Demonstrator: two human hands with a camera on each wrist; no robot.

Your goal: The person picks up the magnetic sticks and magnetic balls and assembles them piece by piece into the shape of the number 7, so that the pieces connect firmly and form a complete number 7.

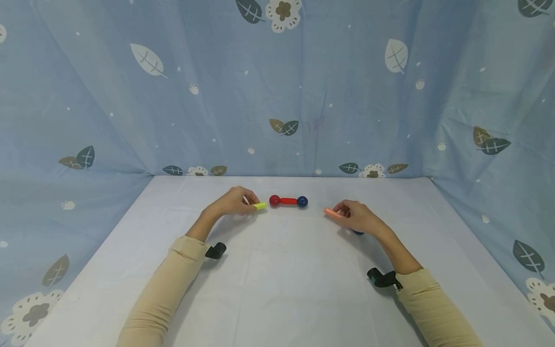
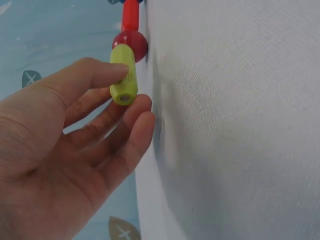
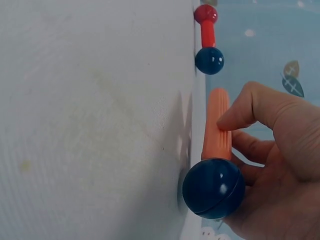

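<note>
My left hand [image 1: 236,201] pinches a yellow-green ribbed rod [image 2: 123,75] between thumb and fingers. The rod's far end overlaps a red ball [image 2: 134,45] in the left wrist view; its near end shows a small metal disc. That red ball [image 1: 274,200] is joined by a red rod [image 1: 288,201] to a blue ball [image 1: 302,201], lying across the table's far half. To the right, my right hand [image 1: 356,217] holds an orange ribbed rod [image 3: 218,125] between thumb and fingers. A dark blue ball [image 3: 214,189] sits at the orange rod's near end.
A white cloth covers the table [image 1: 277,279]. Behind it and along both sides hangs a blue curtain [image 1: 217,86] with leaf and flower prints. Black wrist cameras [image 1: 383,278] stick out from both tan sleeves [image 1: 166,289].
</note>
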